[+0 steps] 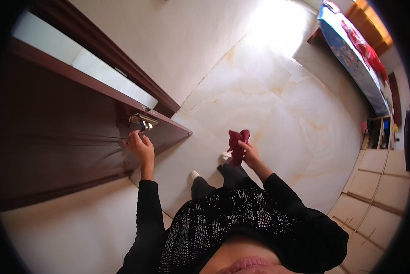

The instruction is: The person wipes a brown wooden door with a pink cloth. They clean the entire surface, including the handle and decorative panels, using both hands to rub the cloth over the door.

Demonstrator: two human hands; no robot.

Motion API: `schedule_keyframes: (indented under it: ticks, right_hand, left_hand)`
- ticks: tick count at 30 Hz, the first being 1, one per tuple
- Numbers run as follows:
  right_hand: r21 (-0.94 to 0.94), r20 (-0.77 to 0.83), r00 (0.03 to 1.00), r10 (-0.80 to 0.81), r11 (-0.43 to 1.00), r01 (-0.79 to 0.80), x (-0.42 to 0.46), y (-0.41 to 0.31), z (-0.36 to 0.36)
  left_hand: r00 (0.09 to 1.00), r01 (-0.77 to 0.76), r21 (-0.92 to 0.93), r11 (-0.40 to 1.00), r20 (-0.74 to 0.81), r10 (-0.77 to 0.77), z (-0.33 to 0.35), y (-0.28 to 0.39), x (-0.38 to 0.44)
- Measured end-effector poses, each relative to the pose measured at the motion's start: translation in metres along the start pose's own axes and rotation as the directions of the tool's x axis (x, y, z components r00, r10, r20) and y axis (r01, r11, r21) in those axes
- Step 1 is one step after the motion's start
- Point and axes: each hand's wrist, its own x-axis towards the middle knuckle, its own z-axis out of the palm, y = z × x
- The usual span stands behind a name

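Note:
A dark reddish-brown door stands ajar on the left, its free edge apart from the frame. My left hand is at the metal lever handle, fingers curled by the lever's end; whether they grip it is hard to see. A latch plate shows on the door's edge. My right hand holds a crumpled dark-red cloth in front of my body, above the pale shoe. The cloth bunches up above the fingers and hangs below them.
Glossy marble-patterned tiles cover the floor. At the far right stands a bed with a blue floral cover and red fabric on it. Beige cabinets line the right side, with an open shelf unit near the bed.

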Motion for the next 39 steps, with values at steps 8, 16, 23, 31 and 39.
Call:
schedule_keyframes:
  ticks: [8,16,23,31,39]
  right_hand:
    - [0.096,0.219,0.975,0.034,0.994,-0.056,0.085,-0.03,-0.015]
    - [-0.427,0.347,0.938,0.027,0.895,0.132,0.085,0.006,0.069]
    - [-0.799,0.521,0.841,0.149,0.431,0.419,0.074,0.066,0.125]
    - [-0.729,0.647,0.688,0.329,0.53,0.433,0.043,0.128,0.178]
    - [-0.873,0.346,0.522,0.779,0.471,-0.124,0.052,0.144,0.231]
  left_hand:
    - [0.972,0.224,0.015,0.974,0.062,-0.225,-0.012,-0.021,-0.123]
    - [0.694,0.674,-0.237,0.699,-0.118,-0.71,-0.089,0.02,-0.266]
    - [0.151,0.822,-0.547,-0.159,0.479,-0.864,-0.072,0.08,-0.417]
    - [-0.136,0.588,-0.768,-0.253,0.215,-0.967,-0.092,0.063,-0.455]
    - [-0.325,0.632,-0.769,-0.092,-0.156,-0.933,-0.101,-0.005,-0.511]
